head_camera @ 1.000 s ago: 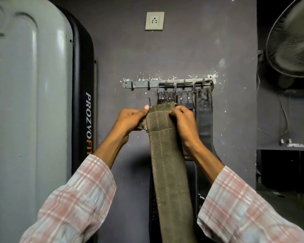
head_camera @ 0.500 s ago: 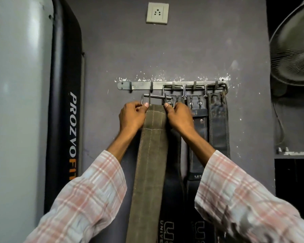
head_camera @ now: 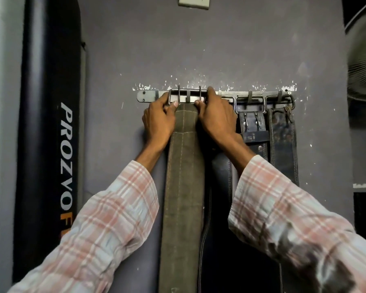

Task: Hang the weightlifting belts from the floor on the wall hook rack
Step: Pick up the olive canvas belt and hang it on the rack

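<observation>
Pinching the metal buckle (head_camera: 186, 95) from both sides: left hand (head_camera: 159, 121) grip closed on the buckle's left bar, thumb on the top edge of the olive belt (head_camera: 183, 176); right hand (head_camera: 216, 117) grip closed on the right bar, forefinger up on the top corner, thumb against the belt's top right corner. Both grips narrow and holding the buckle.

Buckle sits flat over the left half of the hook rack (head_camera: 148, 96), its two prongs upright across the rail. One hook of the rack shows through the buckle frame. Cannot tell if the frame is seated on that hook.

Olive belt hangs straight down from the buckle, below the rack, between the two forearms, and runs out of the bottom of the view. Stitch lines run along its length.

Right of it, under the rack, a dark belt (head_camera: 220, 176) hangs mostly hidden behind the right hand and plaid sleeve (head_camera: 283, 218). Further right along the rack, a black belt (head_camera: 253, 127) hangs by its buckle from a hook. At the rack's right end hangs a worn belt (head_camera: 283, 140), also by its buckle.

Left end of the rack bare, two screws visible. Chipped white paint on the wall just above the rail.

Left of the rack, well apart, an upright black pad (head_camera: 51, 144) lettered PROZVOF. Above the rack, a wall socket (head_camera: 193, 2) at the top edge. Far right of the rack, a fan (head_camera: 363, 60), partly cut off.
</observation>
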A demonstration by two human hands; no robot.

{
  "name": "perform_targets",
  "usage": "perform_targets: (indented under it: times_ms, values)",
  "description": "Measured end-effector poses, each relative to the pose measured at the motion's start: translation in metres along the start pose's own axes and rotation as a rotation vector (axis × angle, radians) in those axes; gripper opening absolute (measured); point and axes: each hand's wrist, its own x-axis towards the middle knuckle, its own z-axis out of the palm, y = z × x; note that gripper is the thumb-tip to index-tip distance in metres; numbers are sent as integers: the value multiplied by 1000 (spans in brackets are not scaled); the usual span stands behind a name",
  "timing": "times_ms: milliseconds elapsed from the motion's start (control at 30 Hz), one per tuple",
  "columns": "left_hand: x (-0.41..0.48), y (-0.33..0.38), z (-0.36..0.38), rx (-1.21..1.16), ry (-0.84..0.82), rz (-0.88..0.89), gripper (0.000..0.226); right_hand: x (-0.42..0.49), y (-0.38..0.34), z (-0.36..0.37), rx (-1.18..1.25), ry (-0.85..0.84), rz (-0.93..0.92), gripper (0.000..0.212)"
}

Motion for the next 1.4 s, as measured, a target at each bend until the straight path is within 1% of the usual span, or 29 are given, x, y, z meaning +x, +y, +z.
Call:
perform_targets:
  times_ms: [167,367,567,667,767,967,1067,1167,1300,1400]
  values:
    - [-12,-22,4,-75,51,20,44,-2,0,-1,-154,-69,-57,50]
    - [-18,-34,7,-49,50,28,53,-8,-2,-1,-304,-43,-68,59]
    - [-19,-35,6,24,18,35,53,-8,-3,2,-332,-59,-70,63]
    - [-21,-31,1,65,-27,14,56,-12,-4,-2,-317,-105,-67,67]
    - [-31,-29,-5,102,-76,27,63,-17,-4,-6,-326,-154,-70,75]
    - [-50,-32,-20,177,-134,9,79,-33,0,-16,-191,-197,-81,84]
    - [-65,-27,-32,280,-116,-3,76,-49,6,-25,-44,-181,-60,79]
    - [-83,-22,-44,307,-116,1,72,-75,14,-29,88,-152,-36,74]
    - [-118,-13,-56,296,-125,-9,67,-112,31,-39,135,-162,-27,64]
    - [-155,-5,-62,289,-167,-11,62,-143,45,-49,173,-243,-6,62]
